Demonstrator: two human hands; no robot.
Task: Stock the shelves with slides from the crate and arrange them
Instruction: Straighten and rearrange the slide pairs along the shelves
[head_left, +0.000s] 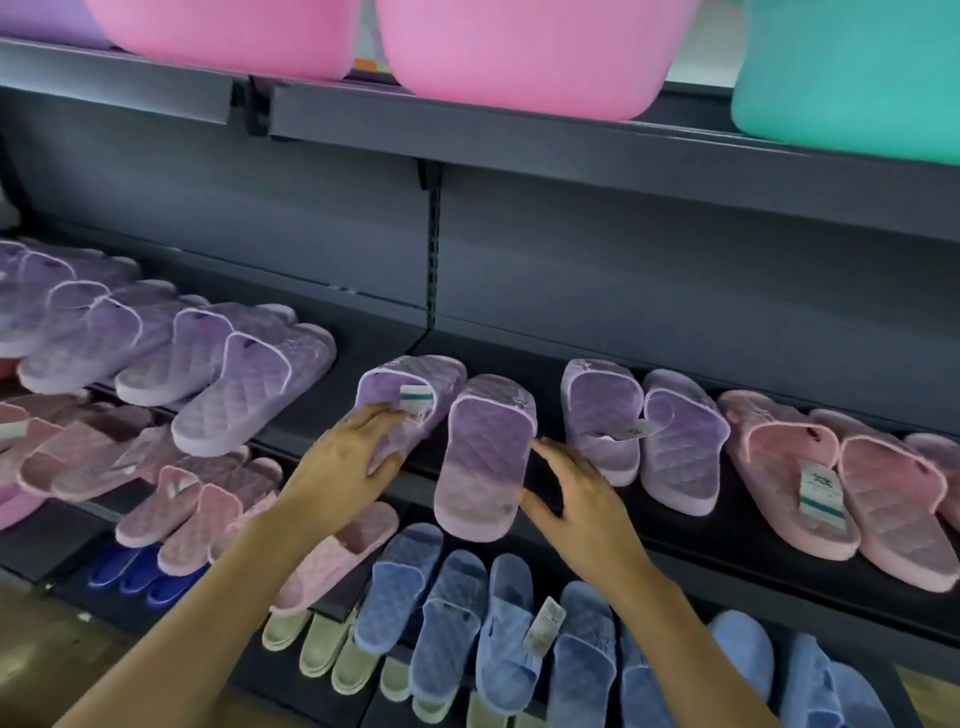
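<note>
Two purple quilted slides lie on the dark shelf (675, 525) in front of me. My left hand (348, 467) rests on the left purple slide (415, 384), the one with a white tag, fingers spread over its heel. My right hand (571, 499) touches the right edge of the right purple slide (483, 457), fingers apart, thumb near its heel. That slide's heel overhangs the shelf front. Another purple pair (644, 431) sits just right of my right hand. The crate is not in view.
Pink slides (841, 488) lie at the right of the same shelf, purple slides (182, 348) at the left. Below are blue slides (467, 613), pink slides (208, 514) and pale green ones (332, 654). Above, pink tubs (519, 47) and a teal tub (852, 73) stand.
</note>
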